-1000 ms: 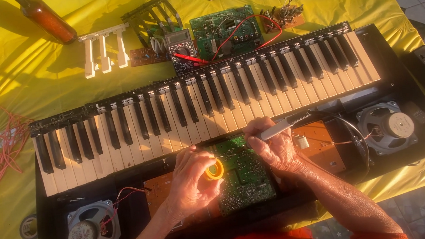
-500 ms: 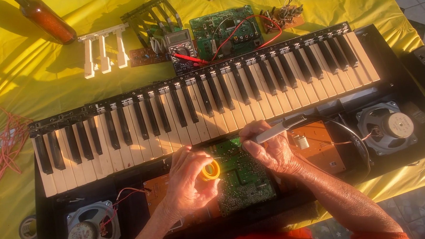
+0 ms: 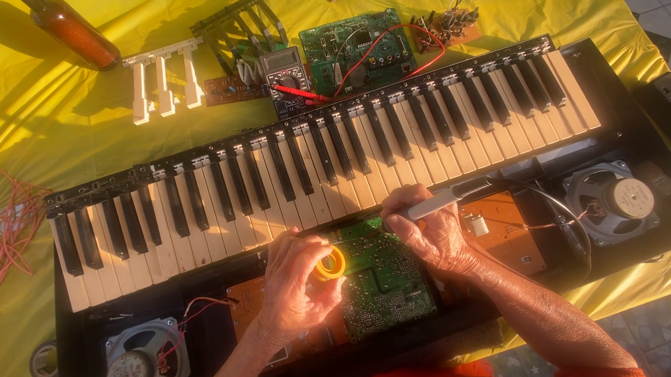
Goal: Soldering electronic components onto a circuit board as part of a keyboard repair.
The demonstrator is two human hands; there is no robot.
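- We see the left hand [image 3: 298, 284] curled around a small yellow tape roll [image 3: 329, 263], fingers pinching its rim, held just over the near left edge of the green circuit board [image 3: 385, 280].
- The right hand [image 3: 432, 233] is closed in a pen grip on a grey-handled soldering iron [image 3: 445, 199]; its tip end points left toward the far edge of the circuit board, but the tip itself is too small for us to see.
- The iron's dark cable [image 3: 571, 227] loops off to the right, over the brown board [image 3: 507, 230] next to the right hand.
- The circuit board sits inside the opened keyboard case [image 3: 626, 115], in the near middle, just below the row of piano keys [image 3: 327, 166].
- Right speaker [image 3: 615, 201] sits in the case right of the hands; left speaker [image 3: 139, 363] is near left, with red wires running to it.
- Far side, on the yellow cloth [image 3: 60, 110]: loose white keys [image 3: 161, 79], a multimeter [image 3: 289, 74] with red lead, another green board [image 3: 359, 48], and a brown bottle [image 3: 72, 30] at far left.
- Tangle of red wire [image 3: 5, 225] lies at the left edge, well apart from both hands.
- Dark tape roll [image 3: 43, 361] lies near left beside the case.
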